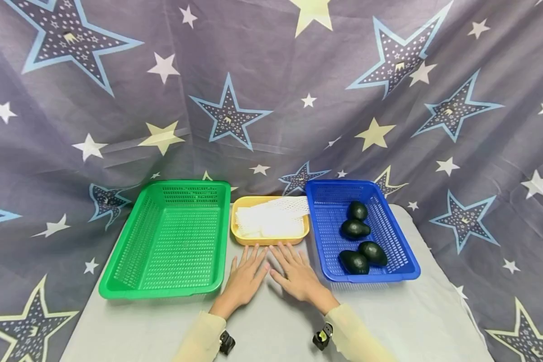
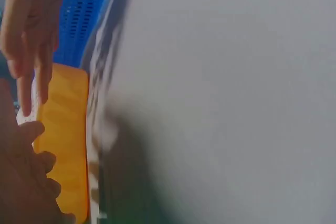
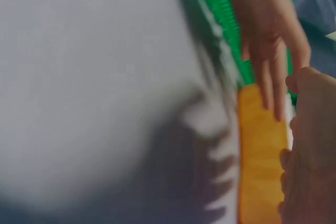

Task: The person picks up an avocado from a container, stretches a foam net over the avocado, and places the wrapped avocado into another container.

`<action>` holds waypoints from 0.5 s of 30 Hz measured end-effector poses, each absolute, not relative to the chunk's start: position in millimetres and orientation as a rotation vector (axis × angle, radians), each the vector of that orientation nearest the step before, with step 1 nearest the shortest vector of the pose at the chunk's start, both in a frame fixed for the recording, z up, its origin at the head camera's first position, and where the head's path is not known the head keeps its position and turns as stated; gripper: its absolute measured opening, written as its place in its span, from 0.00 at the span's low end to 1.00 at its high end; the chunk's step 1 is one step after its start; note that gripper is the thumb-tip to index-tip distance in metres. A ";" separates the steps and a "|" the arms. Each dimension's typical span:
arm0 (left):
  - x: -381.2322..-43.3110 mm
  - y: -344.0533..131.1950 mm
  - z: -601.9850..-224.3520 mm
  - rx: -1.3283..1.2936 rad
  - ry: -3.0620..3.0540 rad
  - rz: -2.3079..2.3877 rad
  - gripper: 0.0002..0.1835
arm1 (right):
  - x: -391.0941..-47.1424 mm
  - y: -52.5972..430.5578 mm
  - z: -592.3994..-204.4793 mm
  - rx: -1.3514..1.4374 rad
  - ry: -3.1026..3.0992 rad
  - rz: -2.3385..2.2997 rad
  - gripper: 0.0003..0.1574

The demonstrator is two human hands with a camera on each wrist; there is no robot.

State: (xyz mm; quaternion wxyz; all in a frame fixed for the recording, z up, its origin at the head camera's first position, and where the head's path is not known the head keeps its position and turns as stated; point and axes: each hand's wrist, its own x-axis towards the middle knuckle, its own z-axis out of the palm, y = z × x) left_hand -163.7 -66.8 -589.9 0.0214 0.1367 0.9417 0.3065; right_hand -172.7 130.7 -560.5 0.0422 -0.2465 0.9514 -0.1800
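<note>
My left hand point(image 1: 244, 280) and right hand point(image 1: 298, 275) are side by side, palms down with fingers straight and spread, holding nothing. Their fingertips point at the front wall of a yellow basket point(image 1: 271, 242). White foam netting point(image 1: 271, 218) fills that basket, and one end of it reaches the blue basket's rim. To the right, several dark avocados point(image 1: 355, 229) lie in the blue basket point(image 1: 328, 236). In the left wrist view the left hand point(image 2: 23, 177) shows at the lower left; the right wrist view has the right hand point(image 3: 312, 145) at its right edge.
A green basket point(image 1: 185, 246) with nothing in it stands left of the yellow one. All the baskets sit on a table with a pale cover point(image 1: 276, 332). Behind them hangs a grey curtain point(image 1: 262, 90) printed with stars.
</note>
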 end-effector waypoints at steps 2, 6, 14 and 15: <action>-164.0 -63.1 -587.9 0.382 2.874 1.040 0.33 | -172.2 129.8 -552.4 -0.776 2.895 -0.595 0.41; -164.6 -54.8 -582.4 0.322 2.771 1.233 0.35 | -171.2 128.3 -527.1 -0.785 2.851 -0.698 0.38; -170.0 -40.5 -568.3 0.226 2.579 1.491 0.39 | -169.5 130.5 -468.6 -0.818 2.753 -0.821 0.37; -171.4 -39.1 -565.8 0.209 2.553 1.520 0.38 | -170.4 131.5 -462.5 -0.833 2.742 -0.830 0.37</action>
